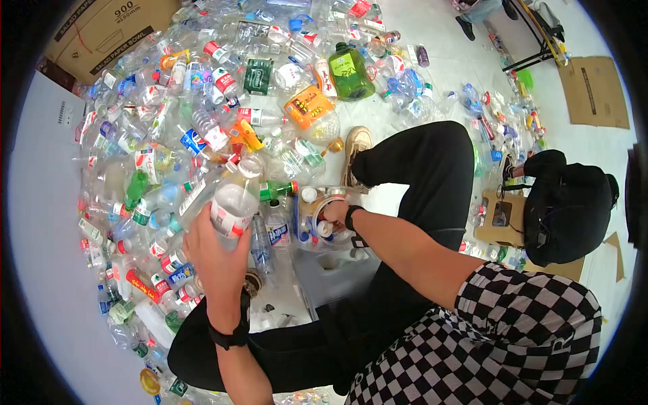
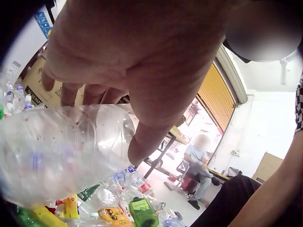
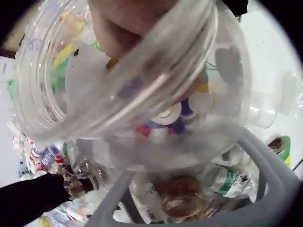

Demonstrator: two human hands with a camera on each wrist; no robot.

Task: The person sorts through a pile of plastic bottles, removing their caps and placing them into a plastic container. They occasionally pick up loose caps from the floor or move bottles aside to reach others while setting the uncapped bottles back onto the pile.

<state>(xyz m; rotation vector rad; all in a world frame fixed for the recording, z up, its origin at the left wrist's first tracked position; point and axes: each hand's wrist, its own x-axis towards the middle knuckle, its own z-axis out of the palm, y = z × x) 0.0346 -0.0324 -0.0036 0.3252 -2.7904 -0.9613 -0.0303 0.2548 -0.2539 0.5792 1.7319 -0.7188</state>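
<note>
My left hand (image 1: 214,253) grips a large clear plastic bottle (image 1: 233,202) with a red and white label, raised above the pile. In the left wrist view the fingers and thumb of the left hand (image 2: 137,56) curl round one end of the clear bottle (image 2: 57,151). My right hand (image 1: 334,212) reaches into the mouth of a clear wide jar (image 1: 312,236). Blue, white and red caps (image 3: 165,116) lie inside the jar (image 3: 222,137); the right hand's fingertips are hidden, so their hold cannot be told.
Plastic bottles (image 1: 155,223) cover the floor at left, with a green jug (image 1: 351,71) at their edge. Below the jar stands a grey plastic frame (image 3: 265,208) with bottles under it. Cardboard boxes (image 1: 108,37) stand at upper left; a seated person (image 2: 199,161) is farther off.
</note>
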